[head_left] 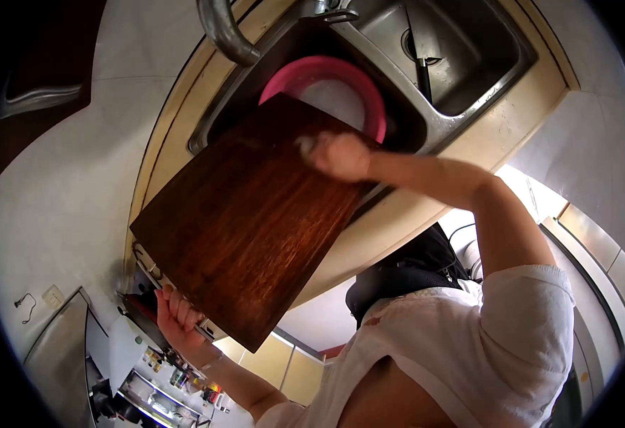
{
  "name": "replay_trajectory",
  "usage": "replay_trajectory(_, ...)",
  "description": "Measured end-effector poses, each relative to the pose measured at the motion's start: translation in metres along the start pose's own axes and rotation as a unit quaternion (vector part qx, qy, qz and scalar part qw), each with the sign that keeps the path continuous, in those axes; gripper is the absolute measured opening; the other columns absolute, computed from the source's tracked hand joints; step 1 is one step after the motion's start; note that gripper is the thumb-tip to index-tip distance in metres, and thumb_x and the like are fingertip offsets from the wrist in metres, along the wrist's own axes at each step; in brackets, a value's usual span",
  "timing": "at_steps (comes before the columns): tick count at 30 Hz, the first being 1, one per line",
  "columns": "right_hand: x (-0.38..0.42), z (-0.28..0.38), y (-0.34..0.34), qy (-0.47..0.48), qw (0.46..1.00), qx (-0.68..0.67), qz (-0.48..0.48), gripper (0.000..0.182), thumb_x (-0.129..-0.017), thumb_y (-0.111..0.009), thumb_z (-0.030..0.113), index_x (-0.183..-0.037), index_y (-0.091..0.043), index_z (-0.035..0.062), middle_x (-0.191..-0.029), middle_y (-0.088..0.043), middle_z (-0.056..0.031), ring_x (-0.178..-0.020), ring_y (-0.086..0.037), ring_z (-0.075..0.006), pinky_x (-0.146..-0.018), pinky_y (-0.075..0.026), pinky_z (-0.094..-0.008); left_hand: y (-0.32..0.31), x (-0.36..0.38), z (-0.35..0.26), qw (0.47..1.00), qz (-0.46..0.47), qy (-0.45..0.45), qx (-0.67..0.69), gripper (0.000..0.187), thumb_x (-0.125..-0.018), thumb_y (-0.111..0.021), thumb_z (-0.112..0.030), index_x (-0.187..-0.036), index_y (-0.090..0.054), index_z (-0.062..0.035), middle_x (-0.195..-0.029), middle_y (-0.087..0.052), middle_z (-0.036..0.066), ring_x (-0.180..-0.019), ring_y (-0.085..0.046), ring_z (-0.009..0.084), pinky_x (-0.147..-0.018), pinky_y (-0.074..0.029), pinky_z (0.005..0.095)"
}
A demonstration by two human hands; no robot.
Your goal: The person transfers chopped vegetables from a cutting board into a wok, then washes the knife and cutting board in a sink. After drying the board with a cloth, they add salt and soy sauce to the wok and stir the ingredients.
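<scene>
Dark reddish-brown rectangular wooden board [248, 235]: slanted over the sink side of the cream worktop [516, 118], one corner above the round pink plastic basin [378, 107]. Your right hand [337, 157] is closed on a small pale item [303, 145], blurred, at the board's face. Your left hand [177, 314] has fingers curled by the near end; cannot tell if it grips. Basin sits in the two-bowl steel sink [437, 128]; black-handled knife [422, 50] in the other bowl. Step, judged: rubbing the face. Next stroke calls for even pressure, board steadied.
</scene>
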State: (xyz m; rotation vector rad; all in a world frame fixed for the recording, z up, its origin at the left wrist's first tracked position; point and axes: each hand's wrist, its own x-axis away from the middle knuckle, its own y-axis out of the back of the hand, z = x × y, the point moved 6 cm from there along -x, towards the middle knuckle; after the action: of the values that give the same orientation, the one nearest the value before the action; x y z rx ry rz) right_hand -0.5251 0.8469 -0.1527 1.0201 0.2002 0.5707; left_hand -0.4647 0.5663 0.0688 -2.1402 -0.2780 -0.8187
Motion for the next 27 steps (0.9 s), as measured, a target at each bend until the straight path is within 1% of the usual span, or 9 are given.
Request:
replay_trajectory(2,-0.007,-0.070,-0.021,-0.122,0.990,-0.038,0.060,0.031,-0.084,-0.035,0.025,-0.099,-0.055,0.0060,-0.092,-0.056,-0.0182,-0.080,-0.057,-0.0305,-0.066,-0.047,-0.0402,0.001,0.001,-0.001,1.000,0.002,-0.002,0.015,0.026,-0.093,-0.029,-0.026,-0.078,-0.036,-0.0056,-0.052,-0.021,-0.002,-0.037,-0.016,0.0050,-0.032,-0.015,0.0197)
replay_trajectory(3,-0.014,-0.092,-0.027,-0.085,0.994,-0.053,0.049,0.036,-0.086,-0.032,0.029,-0.098,-0.055,0.0033,-0.097,-0.054,-0.0198,-0.087,-0.055,-0.0308,-0.076,-0.044,-0.0398,0.000,0.000,-0.001,1.000,0.000,0.005,0.019,0.026,-0.093,-0.029,-0.026,-0.077,-0.036,-0.0059,-0.052,-0.021,-0.003,-0.037,-0.016,0.0049,-0.032,-0.015,0.0197)
replay_trajectory(6,-0.038,-0.155,-0.082,-0.158,0.983,-0.009,-0.091,0.025,-0.081,-0.041,0.017,-0.098,-0.053,0.0045,-0.092,-0.054,-0.0191,-0.086,-0.055,-0.0336,-0.073,-0.045,-0.0400,-0.003,0.000,0.001,1.000,-0.012,0.006,0.020,0.026,-0.093,-0.028,-0.026,-0.076,-0.035,-0.0065,-0.051,-0.021,-0.003,-0.037,-0.015,0.0049,-0.032,-0.015,0.0195)
replay_trajectory(10,-0.033,-0.138,-0.084,0.041,0.999,0.024,0.026,0.025,-0.077,-0.041,0.010,-0.098,-0.051,-0.0004,-0.095,-0.053,-0.0224,-0.086,-0.054,-0.0358,-0.077,-0.043,-0.0397,-0.003,0.000,-0.002,1.000,0.010,0.012,-0.012,0.026,-0.093,-0.027,-0.024,-0.076,-0.036,-0.0063,-0.052,-0.021,-0.002,-0.038,-0.015,0.0054,-0.032,-0.014,0.0207)
replay_trajectory(12,-0.033,-0.138,-0.055,-0.238,0.966,-0.072,0.074,0.029,-0.076,-0.045,0.011,-0.101,-0.051,0.0005,-0.103,-0.053,-0.0203,-0.096,-0.050,-0.0351,-0.080,-0.042,-0.0413,-0.004,0.000,-0.003,1.000,-0.006,0.003,-0.005,0.026,-0.093,-0.026,-0.024,-0.077,-0.036,-0.0060,-0.052,-0.020,-0.002,-0.038,-0.015,0.0054,-0.032,-0.013,0.0201)
replay_trajectory(13,-0.031,-0.120,-0.045,-0.244,0.963,-0.098,0.064,0.028,-0.074,-0.047,0.008,-0.101,-0.049,0.0006,-0.100,-0.053,-0.0235,-0.096,-0.051,-0.0349,-0.079,-0.042,-0.0412,-0.003,-0.001,-0.001,1.000,0.002,0.013,0.010,0.026,-0.093,-0.027,-0.024,-0.075,-0.035,-0.0066,-0.052,-0.021,-0.003,-0.038,-0.016,0.0050,-0.032,-0.014,0.0195)
replay_trajectory(19,0.036,-0.009,0.012,-0.024,0.982,-0.165,-0.087,0.021,-0.076,-0.051,0.013,-0.092,-0.048,-0.0006,-0.091,-0.047,-0.0264,-0.081,-0.048,-0.0435,-0.073,-0.040,-0.0457,0.001,-0.003,0.003,0.999,0.029,0.013,0.041,0.025,-0.093,-0.029,-0.024,-0.076,-0.036,-0.0068,-0.053,-0.024,-0.003,-0.038,-0.019,0.0054,-0.032,-0.017,0.0193)
replay_trajectory(22,0.046,0.075,0.053,0.037,0.949,-0.312,0.018,0.021,-0.076,-0.053,0.017,-0.088,-0.047,0.0018,-0.089,-0.048,-0.0217,-0.084,-0.049,-0.0374,-0.066,-0.045,-0.0426,0.003,-0.003,0.003,0.999,0.013,0.004,0.039,0.025,-0.093,-0.029,-0.025,-0.076,-0.036,-0.0067,-0.053,-0.024,-0.003,-0.039,-0.020,0.0055,-0.032,-0.017,0.0194)
replay_trajectory(27,0.022,0.191,0.085,0.213,0.869,-0.435,-0.103,0.014,-0.072,-0.059,0.015,-0.078,-0.050,0.0056,-0.092,-0.046,-0.0117,-0.079,-0.052,-0.0285,-0.061,-0.047,-0.0380,0.003,-0.003,0.003,1.000,0.000,-0.001,0.021,0.025,-0.093,-0.029,-0.025,-0.075,-0.036,-0.0079,-0.053,-0.024,-0.003,-0.039,-0.019,0.0052,-0.032,-0.017,0.0188)
